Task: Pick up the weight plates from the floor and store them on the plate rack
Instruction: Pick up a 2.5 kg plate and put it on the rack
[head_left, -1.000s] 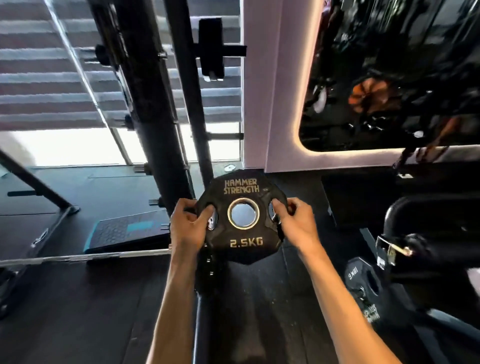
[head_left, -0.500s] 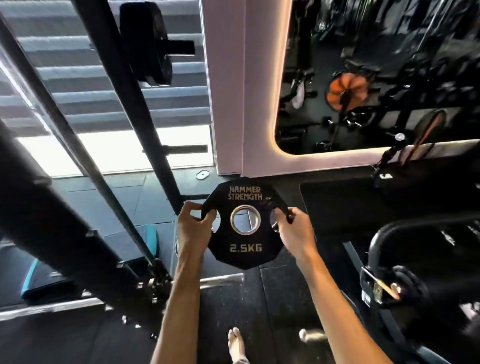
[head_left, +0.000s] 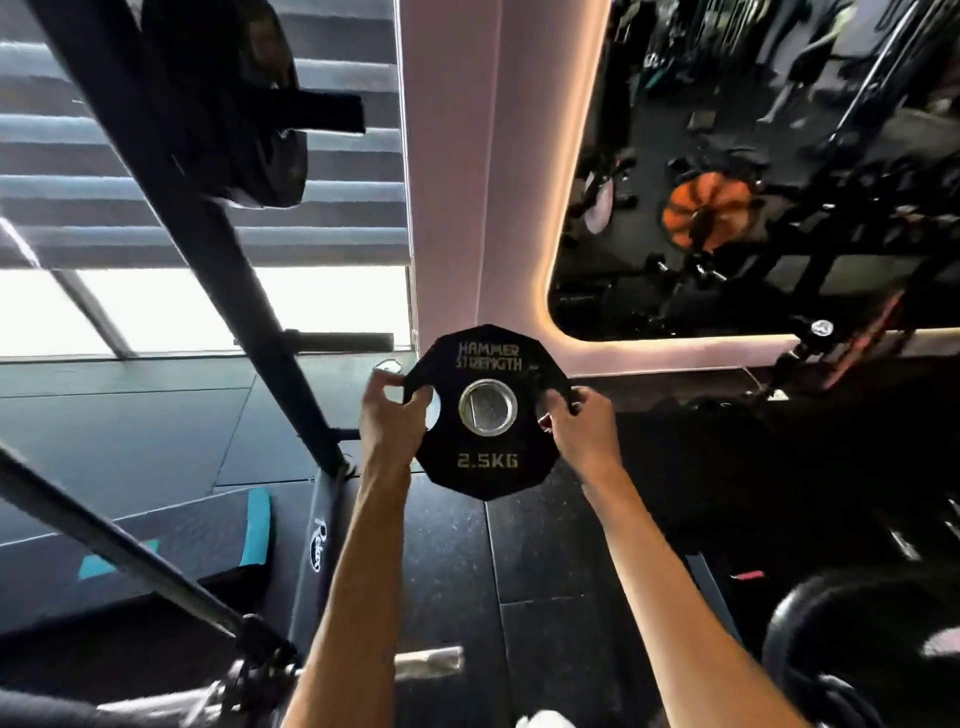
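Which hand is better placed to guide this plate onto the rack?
Left, probably: left hand and right hand both grip the plate, but the rack's empty peg lies on the left.

Blurred stored plates (head_left: 260, 130) on the rack post (head_left: 228, 249), cropped by top edge

The black weight plate (head_left: 488, 470) bears raised gold lettering: "HAMMER STRENGTH" in two lines above its steel-ringed centre hole (head_left: 464, 408), and "2.5KG" below that hole. Lower left of the hole, a white script logo on the rack foot (head_left: 324, 512) is unreadable.
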